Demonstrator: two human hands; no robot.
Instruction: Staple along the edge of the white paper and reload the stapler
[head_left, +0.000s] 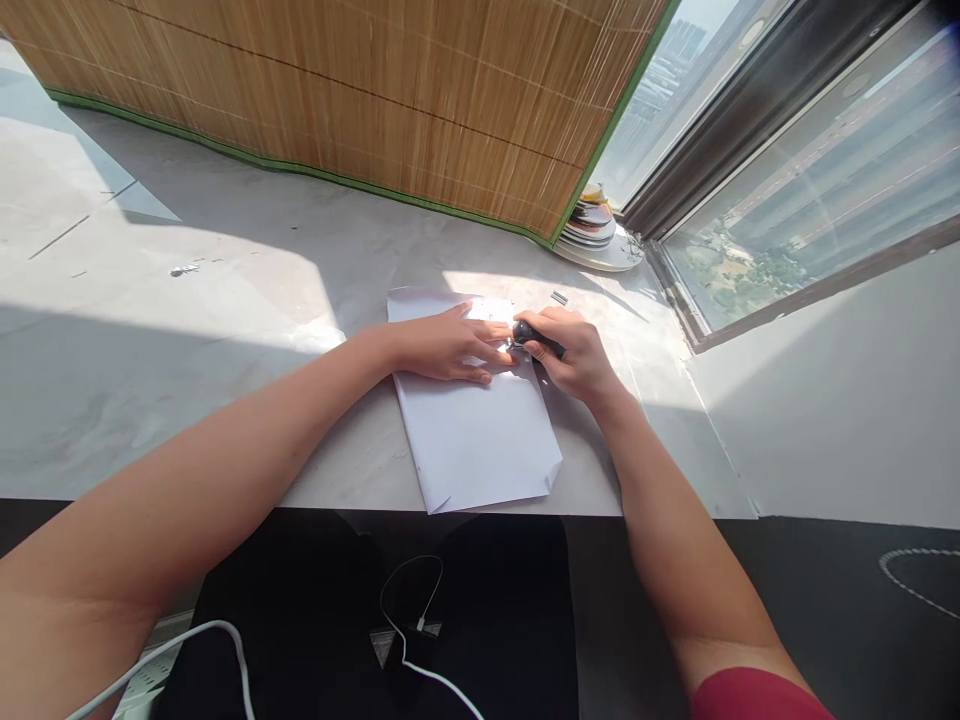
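From where I stand, nothing here can be read. The white paper [480, 430] on the table [225, 340] shows a blank face, with no print or handwriting I can make out. The dark tool [536, 337] in the right hand [574, 355] carries no legible brand or number.
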